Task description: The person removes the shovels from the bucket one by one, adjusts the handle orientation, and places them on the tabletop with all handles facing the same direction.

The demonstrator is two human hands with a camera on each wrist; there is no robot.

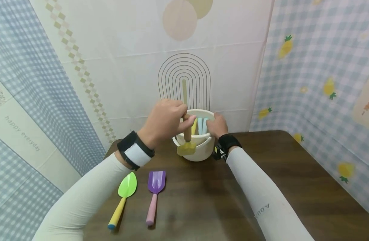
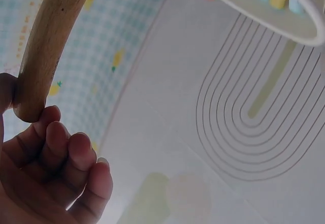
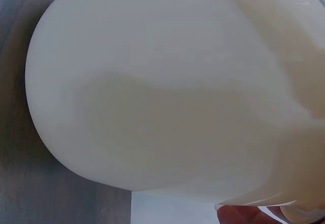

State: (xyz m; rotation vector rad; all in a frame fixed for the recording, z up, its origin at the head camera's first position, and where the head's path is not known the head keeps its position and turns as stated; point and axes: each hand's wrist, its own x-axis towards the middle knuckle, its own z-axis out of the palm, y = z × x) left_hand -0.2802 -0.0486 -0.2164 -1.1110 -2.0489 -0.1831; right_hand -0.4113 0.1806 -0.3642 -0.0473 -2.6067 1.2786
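Note:
A white bucket [image 1: 199, 153] stands at the back of the table and fills most of the right wrist view. Several handles, one yellow [image 1: 194, 127] and others light blue [image 1: 200, 126], show inside it. My right hand [image 1: 218, 126] grips the bucket's right rim. Between thumb and fingertips, my left hand [image 1: 167, 118] pinches the wooden handle [image 2: 51, 51] of a small tool with a yellow-gold head [image 1: 186, 149]. That head points down in front of the bucket's left side; its exact kind is unclear. The other left fingers are loosely bent in the left wrist view.
On the table's left half lie a green trowel [image 1: 128, 185] with a yellow handle and a purple scoop [image 1: 156, 182] with a pink handle. A patterned white cloth [image 1: 130, 83] hangs behind the dark wooden table [image 1: 196, 207], with checked cloth [image 1: 316, 110] on the right.

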